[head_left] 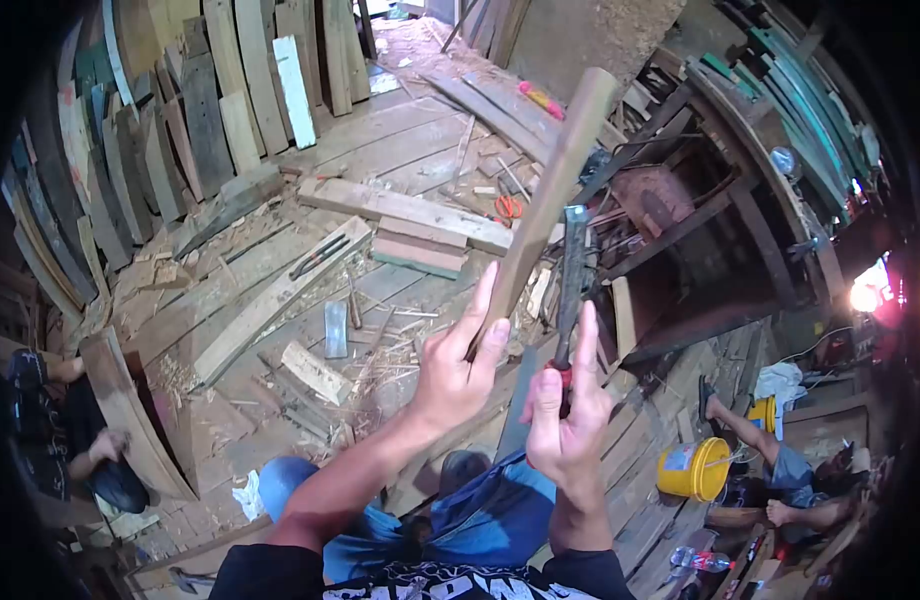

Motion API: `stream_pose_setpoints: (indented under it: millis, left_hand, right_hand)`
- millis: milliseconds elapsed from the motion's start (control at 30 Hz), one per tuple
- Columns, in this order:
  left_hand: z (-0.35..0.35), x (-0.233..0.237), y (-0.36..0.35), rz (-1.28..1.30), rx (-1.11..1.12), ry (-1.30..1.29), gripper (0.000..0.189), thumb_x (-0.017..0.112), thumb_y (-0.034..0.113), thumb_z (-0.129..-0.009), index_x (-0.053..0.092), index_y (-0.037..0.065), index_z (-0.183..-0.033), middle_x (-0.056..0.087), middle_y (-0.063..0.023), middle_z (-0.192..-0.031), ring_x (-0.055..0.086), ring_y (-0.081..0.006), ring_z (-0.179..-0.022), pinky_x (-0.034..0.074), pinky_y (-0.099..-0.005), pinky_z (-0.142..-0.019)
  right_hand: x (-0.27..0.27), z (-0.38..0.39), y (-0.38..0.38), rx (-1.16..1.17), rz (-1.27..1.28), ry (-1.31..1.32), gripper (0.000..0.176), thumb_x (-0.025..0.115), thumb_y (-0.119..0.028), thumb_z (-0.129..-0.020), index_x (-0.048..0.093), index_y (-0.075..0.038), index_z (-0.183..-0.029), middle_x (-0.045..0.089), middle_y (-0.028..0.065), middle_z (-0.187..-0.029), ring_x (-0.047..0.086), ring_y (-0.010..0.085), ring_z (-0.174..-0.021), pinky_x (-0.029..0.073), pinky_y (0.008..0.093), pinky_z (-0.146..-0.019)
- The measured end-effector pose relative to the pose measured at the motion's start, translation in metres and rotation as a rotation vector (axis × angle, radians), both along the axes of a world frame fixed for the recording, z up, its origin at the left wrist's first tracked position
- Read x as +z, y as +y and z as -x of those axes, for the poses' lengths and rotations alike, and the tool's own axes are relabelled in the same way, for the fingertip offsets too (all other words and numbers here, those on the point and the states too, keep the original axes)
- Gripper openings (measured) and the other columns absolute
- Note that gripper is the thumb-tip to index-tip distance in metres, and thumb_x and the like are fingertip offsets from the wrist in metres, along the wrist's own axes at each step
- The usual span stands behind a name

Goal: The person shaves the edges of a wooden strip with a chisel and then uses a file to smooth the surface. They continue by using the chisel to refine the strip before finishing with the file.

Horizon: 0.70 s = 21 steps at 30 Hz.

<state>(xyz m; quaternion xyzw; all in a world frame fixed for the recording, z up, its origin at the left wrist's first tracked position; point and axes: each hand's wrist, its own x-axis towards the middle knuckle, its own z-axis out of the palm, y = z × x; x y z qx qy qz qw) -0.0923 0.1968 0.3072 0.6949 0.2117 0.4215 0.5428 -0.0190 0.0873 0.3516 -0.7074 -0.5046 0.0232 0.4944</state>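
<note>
My left hand [450, 375] is closed round the lower end of a long squared wooden bar [555, 180], with the index finger stretched along it. The bar tilts up and to the right. Close beside it, my right hand [568, 425] grips a chisel [572, 270] by its red handle, index finger pointing up. The chisel's dark steel blade stands nearly upright, wide end on top. Both tools are held in the air above my lap.
Wood offcuts and shavings cover the plank floor, around a long beam [410, 213] and a board [280, 300]. Planks [200, 120] lean at the back left. A yellow bucket [693, 470] stands right. Other people sit at both sides; one hand [110, 445] touches a curved board [130, 410].
</note>
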Motion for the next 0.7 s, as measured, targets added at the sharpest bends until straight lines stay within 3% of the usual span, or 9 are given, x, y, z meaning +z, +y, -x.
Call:
stream_pose_setpoints:
  millis: [33,67,100,133,267,367,433,700]
  left_hand:
    - [0.0,0.004,-0.001,-0.125,0.06,0.007,0.053,0.055,0.014,-0.09,0.037,0.01,-0.139,0.062,-0.0169,-0.076,0.059,-0.0186,-0.056,0.046,-0.0307,-0.054]
    - [-0.001,0.002,-0.001,-0.251,0.075,-0.006,0.051,0.058,0.007,-0.087,0.042,0.002,-0.135,0.065,-0.0163,-0.093,0.06,-0.019,-0.064,0.048,-0.0301,-0.06]
    - [0.001,0.003,0.0,-0.26,0.074,-0.015,0.051,0.058,0.007,-0.087,0.042,0.002,-0.135,0.065,-0.0163,-0.093,0.06,-0.019,-0.064,0.048,-0.0301,-0.06]
    - [0.004,0.004,-0.001,-0.327,0.06,0.039,0.051,0.059,0.006,-0.085,0.044,0.003,-0.134,0.065,-0.0167,-0.091,0.061,-0.0221,-0.064,0.049,-0.0311,-0.06]
    - [0.011,0.011,-0.007,-0.459,0.046,0.142,0.052,0.063,0.002,-0.08,0.048,0.002,-0.13,0.063,-0.016,-0.08,0.06,-0.0263,-0.062,0.048,-0.0336,-0.057]
    - [0.009,0.007,-0.012,-0.493,0.056,0.121,0.054,0.064,0.0,-0.078,0.048,0.002,-0.13,0.062,-0.0161,-0.078,0.058,-0.0254,-0.06,0.046,-0.0341,-0.054]
    - [0.007,0.005,-0.015,-0.497,0.153,0.029,0.052,0.067,0.012,-0.08,0.052,0.012,-0.13,0.049,-0.0099,-0.063,0.05,-0.0228,-0.049,0.041,-0.0355,-0.046]
    - [0.01,0.005,-0.018,-0.551,0.179,0.024,0.052,0.069,0.009,-0.077,0.054,0.009,-0.127,0.052,-0.0098,-0.065,0.049,-0.0218,-0.05,0.041,-0.0343,-0.046]
  right_hand:
    - [0.001,0.0,-0.001,-0.004,-0.009,-0.01,0.055,0.041,-0.008,-0.094,0.019,0.004,-0.143,0.048,-0.0001,-0.052,0.046,0.0071,-0.043,0.038,0.0222,-0.043]
    - [0.002,-0.001,-0.002,-0.004,0.002,-0.031,0.055,0.042,-0.007,-0.094,0.019,0.004,-0.143,0.048,0.0001,-0.052,0.047,0.0071,-0.044,0.038,0.0224,-0.043]
    - [0.003,0.0,-0.003,-0.004,0.015,-0.05,0.056,0.043,-0.007,-0.093,0.019,0.004,-0.143,0.048,0.0002,-0.052,0.047,0.007,-0.045,0.038,0.0226,-0.043]
    - [0.004,0.004,-0.006,-0.055,0.004,0.042,0.056,0.054,-0.003,-0.087,0.031,0.008,-0.137,0.057,0.0133,-0.063,0.057,0.0189,-0.051,0.045,0.0293,-0.051]
    - [0.009,0.009,-0.009,-0.065,-0.044,-0.059,0.057,0.056,0.0,-0.085,0.033,0.007,-0.137,0.064,0.0175,-0.078,0.062,0.0203,-0.058,0.048,0.0308,-0.056]
    - [0.008,0.009,-0.011,-0.03,-0.081,-0.046,0.058,0.057,0.001,-0.084,0.033,0.007,-0.137,0.064,0.0164,-0.078,0.061,0.0202,-0.058,0.048,0.0305,-0.055]
    - [0.008,0.008,-0.014,-0.028,-0.085,-0.049,0.059,0.058,0.001,-0.083,0.034,0.006,-0.136,0.064,0.016,-0.077,0.06,0.02,-0.056,0.048,0.0302,-0.055]
    - [0.006,0.01,-0.022,-0.037,-0.083,-0.038,0.06,0.061,-0.001,-0.081,0.037,0.006,-0.135,0.062,0.0147,-0.07,0.059,0.0205,-0.054,0.047,0.0299,-0.053]
